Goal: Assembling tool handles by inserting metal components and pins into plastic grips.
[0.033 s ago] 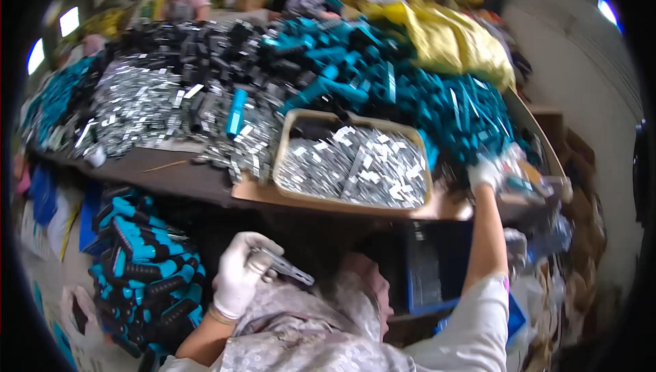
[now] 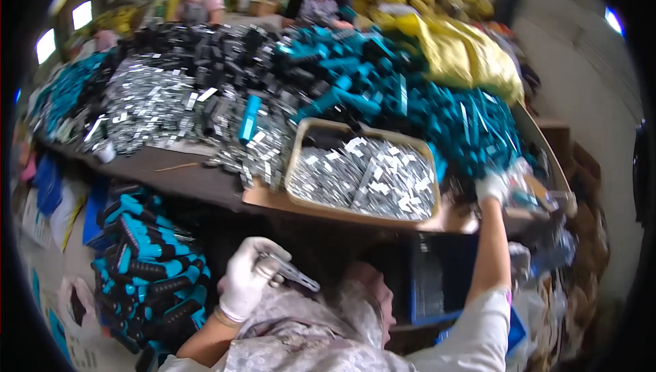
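Note:
My left hand (image 2: 247,278), in a white glove, is closed around a long, flat grey metal piece (image 2: 295,273) with slots in it. The piece sticks out to the right above my lap. My right arm reaches forward to the table's right side. There my white-gloved right hand (image 2: 490,187) touches the near edge of a heap of teal plastic parts (image 2: 454,122). Its fingers are hidden and blurred, so I cannot tell what they hold. Left of it stands a cream tub (image 2: 355,216) of shiny flat metal pieces (image 2: 393,181).
Black parts (image 2: 229,51) and more metal pieces (image 2: 147,102) cover the table (image 2: 174,177). Teal-and-black handles (image 2: 147,256) are piled below left. A blue crate (image 2: 437,280) sits under the table. Yellow sacks (image 2: 471,54) lie behind, and two people (image 2: 318,0) are across the table.
The whole view has shifted slightly, so everything appears a little further right and lower. My left hand keeps its hold on the metal piece; my right hand stays by the teal heap.

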